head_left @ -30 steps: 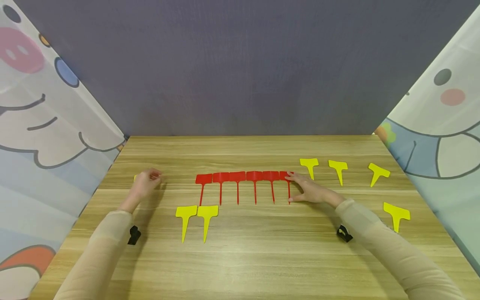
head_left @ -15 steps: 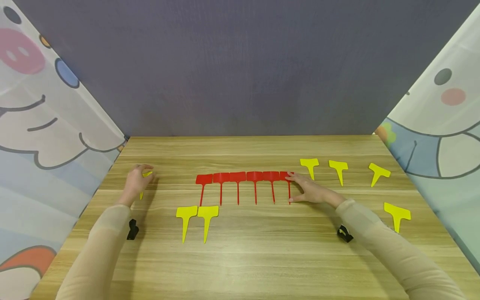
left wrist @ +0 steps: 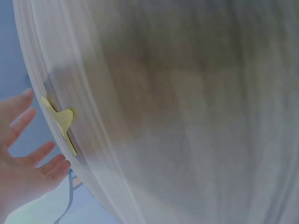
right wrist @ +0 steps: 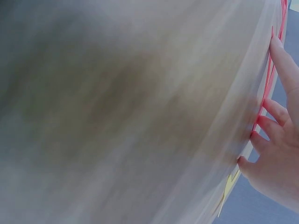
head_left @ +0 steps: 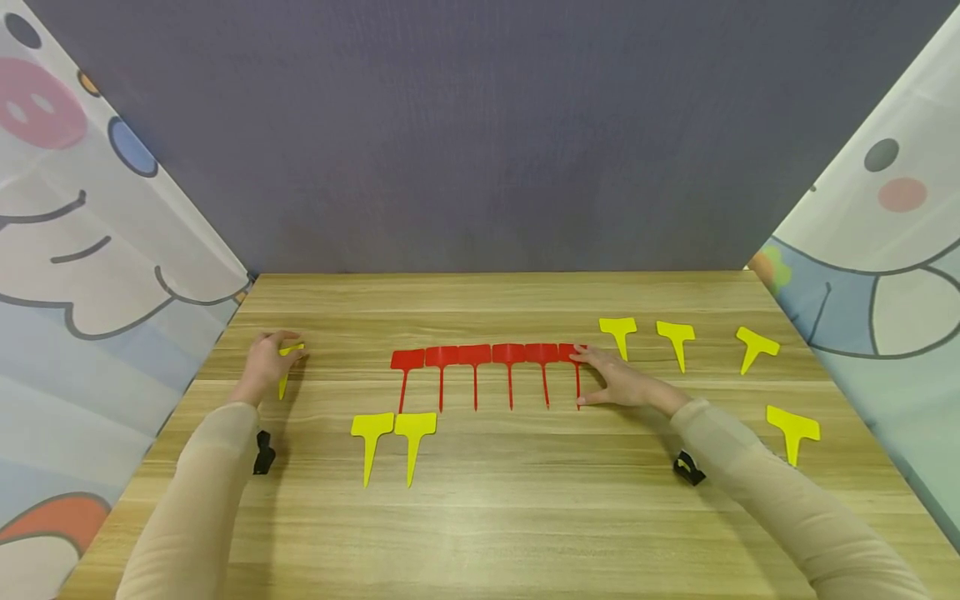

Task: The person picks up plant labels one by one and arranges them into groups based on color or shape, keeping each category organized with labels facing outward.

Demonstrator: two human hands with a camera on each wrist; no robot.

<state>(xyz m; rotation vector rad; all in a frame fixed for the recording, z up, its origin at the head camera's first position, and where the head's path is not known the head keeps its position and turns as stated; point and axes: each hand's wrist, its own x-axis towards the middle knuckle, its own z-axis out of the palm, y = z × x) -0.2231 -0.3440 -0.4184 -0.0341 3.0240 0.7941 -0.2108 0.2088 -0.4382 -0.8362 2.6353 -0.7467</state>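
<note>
A yellow T-shaped plant label (head_left: 282,386) lies on the left of the table in the head view, partly hidden by my left hand (head_left: 266,364). In the left wrist view, the left fingers (left wrist: 39,153) are spread beside this yellow label (left wrist: 63,120), with a gap between. Several red T-shaped plant labels (head_left: 474,354) form a side-by-side row across the middle. My right hand (head_left: 622,379) lies at the row's right end, fingers spread and touching the last red label (head_left: 565,352), its thumb by the stem's tip. The right wrist view shows these fingertips (right wrist: 254,134) along the red labels' edge.
Two yellow labels (head_left: 372,423) lie side by side below the red row's left end. Several more yellow labels (head_left: 677,332) are scattered at the right, one (head_left: 793,427) near the right forearm. A dark panel (head_left: 495,142) stands behind the wooden table (head_left: 495,525).
My left hand has shifted left and its fingers have loosened, so more of the yellow label shows beside it. The right hand and the red row have stayed put.
</note>
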